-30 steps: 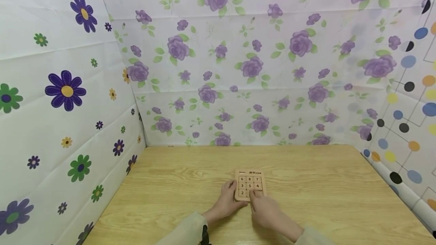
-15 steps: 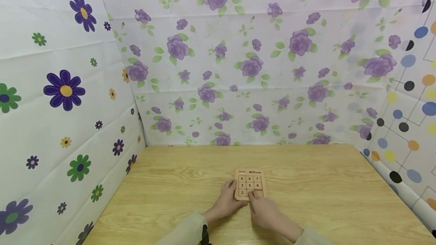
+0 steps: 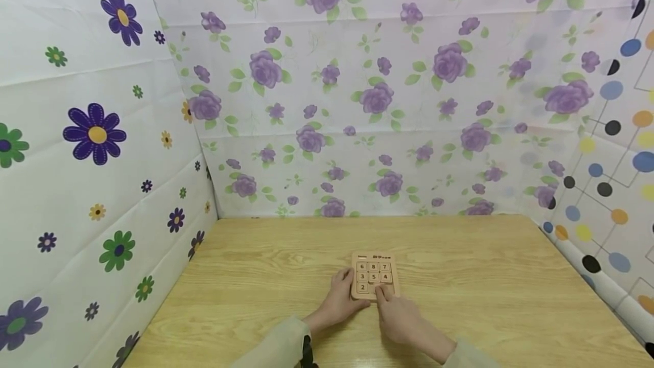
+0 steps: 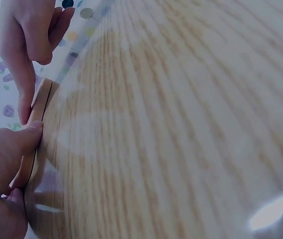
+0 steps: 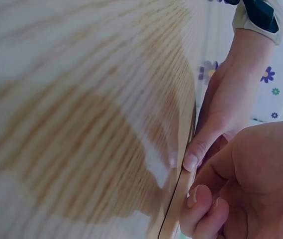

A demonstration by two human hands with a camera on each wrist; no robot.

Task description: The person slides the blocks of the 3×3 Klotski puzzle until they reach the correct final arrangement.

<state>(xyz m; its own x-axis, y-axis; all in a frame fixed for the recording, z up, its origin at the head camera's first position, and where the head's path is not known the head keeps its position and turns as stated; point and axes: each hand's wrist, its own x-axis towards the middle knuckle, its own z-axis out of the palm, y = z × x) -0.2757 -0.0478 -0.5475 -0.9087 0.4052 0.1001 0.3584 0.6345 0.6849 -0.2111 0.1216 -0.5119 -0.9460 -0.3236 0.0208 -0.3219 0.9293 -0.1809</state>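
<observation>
A wooden number sliding puzzle [image 3: 397,277] lies on the table, its tiles reading 6, 8, 7, then 3, 5, 4, then 2 at lower left. My left hand [image 3: 337,300] grips its left side, the thumb along the near edge. With its index finger my right hand [image 3: 401,317] touches the bottom row, hiding part of it. In the left wrist view that finger of the right hand [image 4: 29,40] points straight down at the puzzle [image 4: 41,102]; its other fingers are bent. The right wrist view shows the left thumb [image 5: 192,160] against the puzzle's edge.
The wood-grain table [image 3: 265,254] spreads around the puzzle. A cloth with purple roses [image 3: 378,98] hangs behind it. Flowered cloth [image 3: 97,135] stands on the left and dotted cloth [image 3: 613,186] on the right.
My right fingertip has shifted slightly to the right over the bottom row. The left hand keeps its grip, and the visible numbers stay in the same places.
</observation>
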